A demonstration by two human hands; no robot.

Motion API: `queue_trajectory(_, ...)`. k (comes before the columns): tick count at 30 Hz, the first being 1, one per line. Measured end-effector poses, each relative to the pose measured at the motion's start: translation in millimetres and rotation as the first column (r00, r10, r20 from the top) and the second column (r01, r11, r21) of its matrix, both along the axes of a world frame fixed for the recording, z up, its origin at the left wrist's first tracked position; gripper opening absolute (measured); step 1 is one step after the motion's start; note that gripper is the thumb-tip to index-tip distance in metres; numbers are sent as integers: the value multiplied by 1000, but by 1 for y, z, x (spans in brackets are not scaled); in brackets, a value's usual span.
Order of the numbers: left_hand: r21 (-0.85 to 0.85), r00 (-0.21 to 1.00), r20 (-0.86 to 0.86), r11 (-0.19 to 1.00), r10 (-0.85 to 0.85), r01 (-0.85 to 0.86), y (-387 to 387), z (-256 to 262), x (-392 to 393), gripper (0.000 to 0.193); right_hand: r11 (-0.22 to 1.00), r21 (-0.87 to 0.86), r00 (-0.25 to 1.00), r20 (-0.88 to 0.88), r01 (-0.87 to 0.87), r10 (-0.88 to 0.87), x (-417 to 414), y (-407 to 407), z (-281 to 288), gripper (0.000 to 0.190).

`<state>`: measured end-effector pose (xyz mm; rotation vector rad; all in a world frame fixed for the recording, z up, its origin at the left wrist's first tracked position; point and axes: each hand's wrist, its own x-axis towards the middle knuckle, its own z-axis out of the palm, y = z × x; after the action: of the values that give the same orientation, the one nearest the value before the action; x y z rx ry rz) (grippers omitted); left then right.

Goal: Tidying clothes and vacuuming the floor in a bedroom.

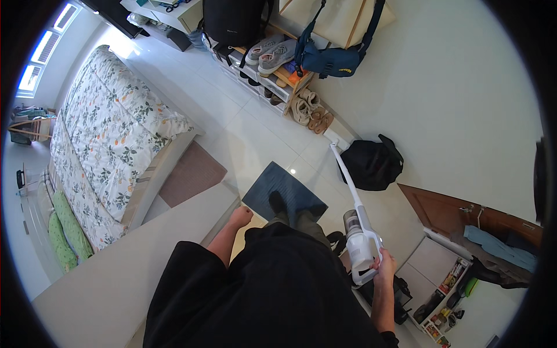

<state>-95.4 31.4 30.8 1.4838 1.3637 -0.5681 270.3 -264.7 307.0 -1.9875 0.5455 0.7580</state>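
My right hand point(384, 264) grips the handle of a white cordless stick vacuum cleaner point(360, 251). Its long tube slants forward to a floor head point(337, 140) resting on the tiles, between tan sandals point(321, 121) and a black bag point(373, 164). Held low at my side, my left hand point(240, 216) has its fingers curled in and nothing visible in them. The hand is close to the end of a pale partition wall point(174, 243). Both my feet are on a dark blue-grey floor mat point(272, 180).
A shoe rack point(285, 93) with several shoes stands against the wall ahead, a black backpack point(233, 21) and a blue bag point(333, 58) above it. Leftward are a bed point(113, 130) and a brown mat point(193, 174). A wooden door point(444, 202) and a white cabinet point(428, 265) are rightward.
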Motion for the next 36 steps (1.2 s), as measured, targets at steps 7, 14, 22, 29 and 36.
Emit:
queue_trajectory(7,52,994,84,996,73,-77,11,21,12,29,1000,-14,999,-26,22,-22,-17,1,-2,20)
queue_trajectory(14,86,996,43,993,75,-78,0,7,-22,28,995,77,998,-27,57,-55,-11,8,-8,20)
queue_trajectory(22,26,1000,-26,1000,13,-13,-3,7,-23,29,997,70,1000,-26,8,-6,2,29,-23,23)
queue_trajectory(29,16,998,49,999,35,-35,4,12,8,31,991,98,993,-63,-93,99,4,35,-30,22)
queue_trajectory(36,24,997,47,998,65,-66,6,11,2,31,989,46,981,-127,-141,146,-7,27,-1,22)
